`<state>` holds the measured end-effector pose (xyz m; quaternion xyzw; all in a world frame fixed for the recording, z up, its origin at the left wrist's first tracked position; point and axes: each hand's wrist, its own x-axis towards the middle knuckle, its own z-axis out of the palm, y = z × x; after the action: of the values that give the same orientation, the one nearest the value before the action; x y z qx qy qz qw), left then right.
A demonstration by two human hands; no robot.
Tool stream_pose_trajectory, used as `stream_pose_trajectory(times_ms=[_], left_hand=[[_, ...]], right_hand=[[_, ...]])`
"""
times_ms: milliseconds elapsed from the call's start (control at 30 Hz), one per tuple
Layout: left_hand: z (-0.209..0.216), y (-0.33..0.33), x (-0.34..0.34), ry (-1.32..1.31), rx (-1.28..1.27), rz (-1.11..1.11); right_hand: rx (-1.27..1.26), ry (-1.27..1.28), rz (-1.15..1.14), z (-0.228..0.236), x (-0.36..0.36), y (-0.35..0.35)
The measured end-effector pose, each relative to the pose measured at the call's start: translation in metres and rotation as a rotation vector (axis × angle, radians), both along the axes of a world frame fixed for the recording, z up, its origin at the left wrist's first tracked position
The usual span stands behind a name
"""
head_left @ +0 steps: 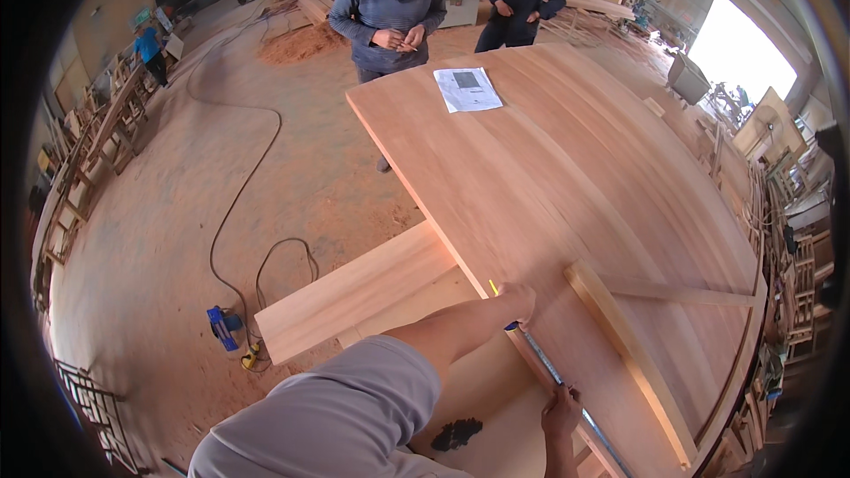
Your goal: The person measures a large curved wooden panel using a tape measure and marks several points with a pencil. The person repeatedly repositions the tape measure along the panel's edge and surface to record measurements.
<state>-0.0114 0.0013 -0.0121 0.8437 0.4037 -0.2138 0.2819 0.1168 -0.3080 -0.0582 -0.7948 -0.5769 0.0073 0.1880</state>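
A wide wooden panel of joined boards lies in front of me. My left hand is closed at its near left edge, with a thin yellow, pencil-like stick poking out past the fingers. Just below that hand is the blue end of a long silvery metal strip, which runs along the panel's edge toward me. My right hand grips the strip lower down; its fingers are partly in shadow. Right of both hands, a curved wooden piece rests on the panel.
A printed sheet lies at the panel's far end, where two people stand. A loose board juts out at left. On the floor are a blue power tool and its cable. A straight wooden strip meets the curved piece.
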Motion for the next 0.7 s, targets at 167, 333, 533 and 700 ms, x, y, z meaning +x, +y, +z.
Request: stream_pose_trajectory(times_ms=[167, 333, 533, 700], left_hand=[[-0.010, 0.002, 0.005, -0.019, 0.013, -0.023], [-0.030, 0.010, 0.005, -0.138, 0.179, -0.193], [0.005, 0.002, 0.013, -0.247, -0.081, -0.132], [-0.003, -0.003, 0.022, -0.116, 0.028, -0.101]], right_hand=[[0.084, -0.070, 0.000, -0.001, -0.007, -0.002], [-0.021, -0.054, -0.033, -0.011, -0.001, 0.002], [0.061, -0.006, -0.115, -0.002, 0.005, -0.005], [0.094, 0.039, -0.137, -0.008, 0.001, -0.011]])
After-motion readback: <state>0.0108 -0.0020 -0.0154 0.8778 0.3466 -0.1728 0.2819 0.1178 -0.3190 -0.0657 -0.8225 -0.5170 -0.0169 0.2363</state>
